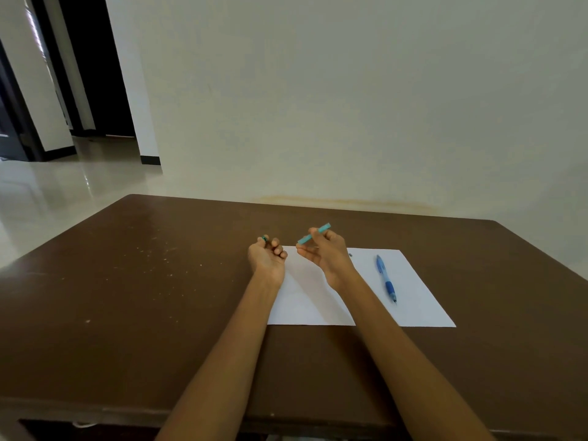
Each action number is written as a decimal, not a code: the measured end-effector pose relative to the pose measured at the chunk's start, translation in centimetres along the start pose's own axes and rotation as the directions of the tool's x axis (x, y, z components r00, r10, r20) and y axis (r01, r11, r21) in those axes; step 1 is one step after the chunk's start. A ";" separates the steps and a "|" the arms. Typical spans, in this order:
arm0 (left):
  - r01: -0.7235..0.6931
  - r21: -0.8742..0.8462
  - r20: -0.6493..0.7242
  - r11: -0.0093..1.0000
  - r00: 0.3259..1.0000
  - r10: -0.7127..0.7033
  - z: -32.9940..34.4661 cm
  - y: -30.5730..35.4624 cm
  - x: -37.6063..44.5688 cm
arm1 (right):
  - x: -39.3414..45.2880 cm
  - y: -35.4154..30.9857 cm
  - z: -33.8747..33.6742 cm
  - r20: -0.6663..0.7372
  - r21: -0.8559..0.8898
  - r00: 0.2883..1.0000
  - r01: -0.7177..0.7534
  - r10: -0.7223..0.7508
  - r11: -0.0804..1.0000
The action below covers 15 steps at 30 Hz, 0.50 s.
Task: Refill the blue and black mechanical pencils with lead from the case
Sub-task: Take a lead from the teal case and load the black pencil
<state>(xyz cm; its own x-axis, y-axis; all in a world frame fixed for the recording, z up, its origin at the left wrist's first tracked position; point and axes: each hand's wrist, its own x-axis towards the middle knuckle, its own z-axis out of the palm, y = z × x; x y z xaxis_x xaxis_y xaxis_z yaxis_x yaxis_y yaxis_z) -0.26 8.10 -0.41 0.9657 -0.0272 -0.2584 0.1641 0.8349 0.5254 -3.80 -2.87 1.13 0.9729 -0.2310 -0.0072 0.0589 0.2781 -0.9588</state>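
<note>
My right hand (pixel 324 254) holds a slim teal lead case (pixel 313 233) between fingers and thumb, tilted up to the right, above the far edge of a white paper sheet (pixel 413 300). My left hand (pixel 267 256) is curled, palm up, pinching a small dark green piece (pixel 264 238) at its fingertips; it looks like the case's cap. The blue mechanical pencil (pixel 386 278) lies on the paper to the right of my right hand, tip toward me. A tiny grey piece (pixel 350 254) lies on the paper near my right wrist. No black pencil is in sight.
The brown table (pixel 143 297) stands against a pale wall (pixel 350 106); its left part carries pale specks. Off to the left lie a glossy floor and a dark doorway (pixel 92 65).
</note>
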 end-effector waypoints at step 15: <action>-0.360 0.819 0.339 0.446 0.932 0.131 0.2 -1.6 0.6 | 0.4 -0.6 -1.2 -0.032 0.125 0.999 -0.037 0.041 0.992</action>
<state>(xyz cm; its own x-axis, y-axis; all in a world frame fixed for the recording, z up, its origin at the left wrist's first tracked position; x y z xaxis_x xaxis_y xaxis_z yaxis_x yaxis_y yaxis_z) 0.08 6.64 -1.20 0.9894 -0.1024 0.1025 -0.1098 -0.0683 0.9916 -3.72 -4.22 1.39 0.9668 -0.2494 -0.0559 0.0504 0.4005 -0.9149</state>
